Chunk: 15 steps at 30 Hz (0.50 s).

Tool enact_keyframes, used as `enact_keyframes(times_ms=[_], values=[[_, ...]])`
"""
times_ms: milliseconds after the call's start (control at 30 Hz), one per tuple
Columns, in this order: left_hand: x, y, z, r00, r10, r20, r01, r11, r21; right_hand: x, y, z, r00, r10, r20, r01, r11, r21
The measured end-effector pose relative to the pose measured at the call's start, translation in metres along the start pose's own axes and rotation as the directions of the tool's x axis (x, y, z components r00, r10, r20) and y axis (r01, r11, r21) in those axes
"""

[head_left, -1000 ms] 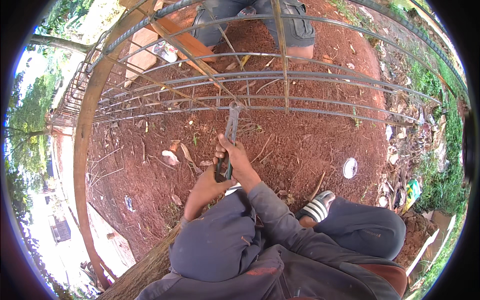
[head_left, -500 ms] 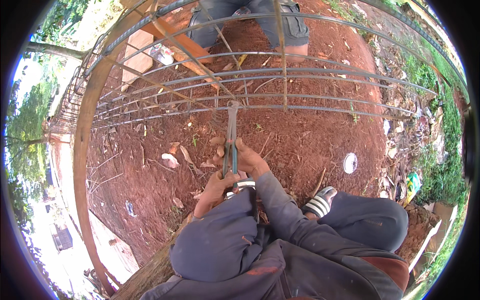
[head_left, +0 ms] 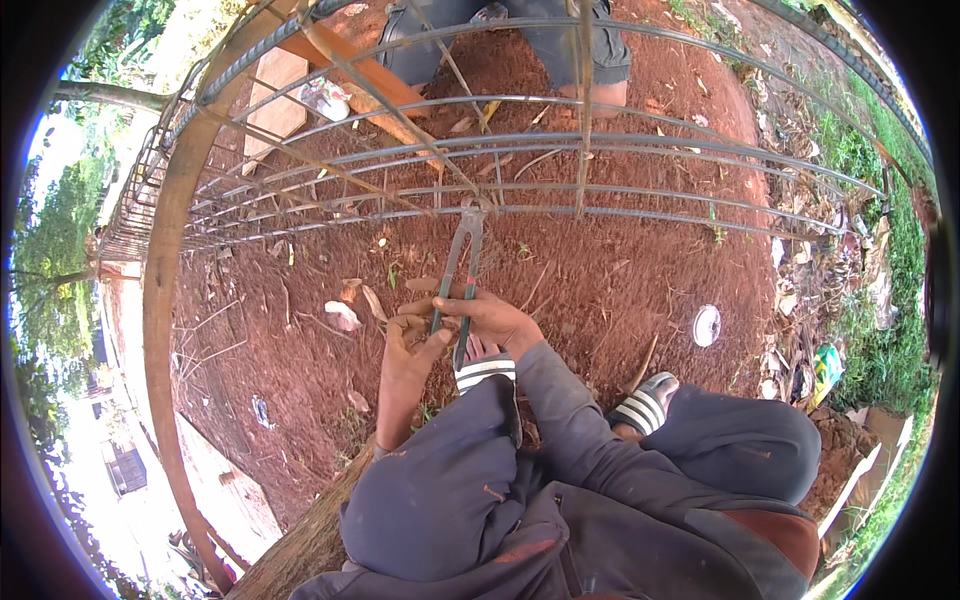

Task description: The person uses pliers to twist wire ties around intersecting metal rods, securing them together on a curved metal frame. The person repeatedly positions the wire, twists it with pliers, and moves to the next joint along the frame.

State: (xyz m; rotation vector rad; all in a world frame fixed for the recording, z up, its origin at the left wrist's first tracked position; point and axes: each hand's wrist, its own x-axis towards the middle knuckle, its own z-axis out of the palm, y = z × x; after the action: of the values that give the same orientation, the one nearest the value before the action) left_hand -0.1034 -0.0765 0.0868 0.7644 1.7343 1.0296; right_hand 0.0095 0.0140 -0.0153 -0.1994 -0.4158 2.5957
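Observation:
Long-handled pincers (head_left: pixel 459 272) with dark green grips reach away from me, their jaws at the lowest bar of a rebar cage (head_left: pixel 640 212), where a cross tie meets it. My right hand (head_left: pixel 492 322) is closed on the handles, with its fingers across them. The fingers of my left hand (head_left: pixel 408 350) are bent around the end of the left handle. Both handles stand apart in a narrow V. Whether the jaws grip a tie wire is too small to tell.
A wooden post (head_left: pixel 165 270) rises at the left beside the cage. An orange-brown plank (head_left: pixel 385 105) slants behind the bars. Across the cage is another person in shorts (head_left: pixel 590 60). My sandalled feet rest on red soil (head_left: pixel 590 270), with litter and grass at the right.
The pincers' handles have spread apart and tilted, with their lower ends further left. My left hand has moved slightly left and up with its handle. The view has shifted slightly.

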Motion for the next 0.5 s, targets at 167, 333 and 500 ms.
enact_keyframes(times_ms=[167,333,500], values=[[0.025,0.002,-0.013,0.885,-0.363,0.292,0.408,0.907,-0.109,-0.01,-0.027,-0.019,0.993,0.116,0.024,-0.105,0.958,-0.267],[0.039,-0.042,-0.009,0.808,-0.324,0.493,0.476,0.851,-0.221,-0.003,-0.022,-0.033,0.98,0.079,0.182,0.006,0.906,-0.423],[0.04,-0.048,0.013,0.769,-0.288,0.572,0.445,0.882,-0.154,-0.007,-0.011,-0.058,0.978,-0.068,0.195,0.109,0.972,-0.207]])
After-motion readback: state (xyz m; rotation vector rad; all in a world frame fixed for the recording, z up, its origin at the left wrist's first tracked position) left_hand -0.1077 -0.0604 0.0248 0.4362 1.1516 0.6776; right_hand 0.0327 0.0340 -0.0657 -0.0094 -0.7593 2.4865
